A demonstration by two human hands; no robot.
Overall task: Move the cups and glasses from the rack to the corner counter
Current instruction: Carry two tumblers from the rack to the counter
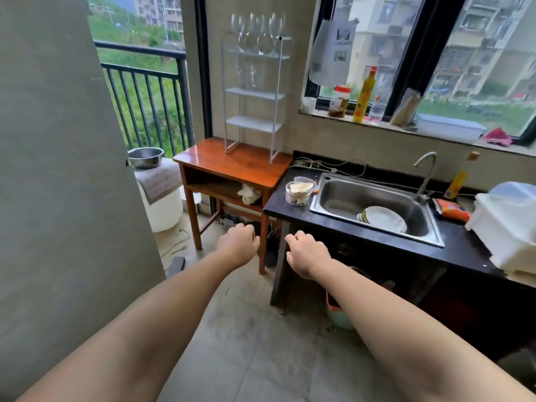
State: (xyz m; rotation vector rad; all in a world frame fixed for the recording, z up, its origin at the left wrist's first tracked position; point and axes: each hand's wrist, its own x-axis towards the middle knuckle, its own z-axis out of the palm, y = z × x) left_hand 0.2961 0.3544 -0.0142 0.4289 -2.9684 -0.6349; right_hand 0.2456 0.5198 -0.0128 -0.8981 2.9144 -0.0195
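A white wire rack (pixel 253 95) stands on a small wooden table (pixel 232 162) in the corner. Several clear wine glasses (pixel 256 31) stand on its top shelf, and faint clear glasses (pixel 246 76) show on the shelf below. Both lower shelves look bare. My left hand (pixel 239 245) and my right hand (pixel 304 250) are stretched out side by side in front of the table, well below and short of the rack. Each hand has loosely curled fingers and holds nothing.
To the right is a dark counter (pixel 278 208) with a steel sink (pixel 374 206) holding a plate (pixel 384 219), and a glass bowl (pixel 298 192) beside it. A white dish box (pixel 507 224) sits far right. Bottles stand on the windowsill (pixel 435 132). A grey wall (pixel 58 169) fills the left.
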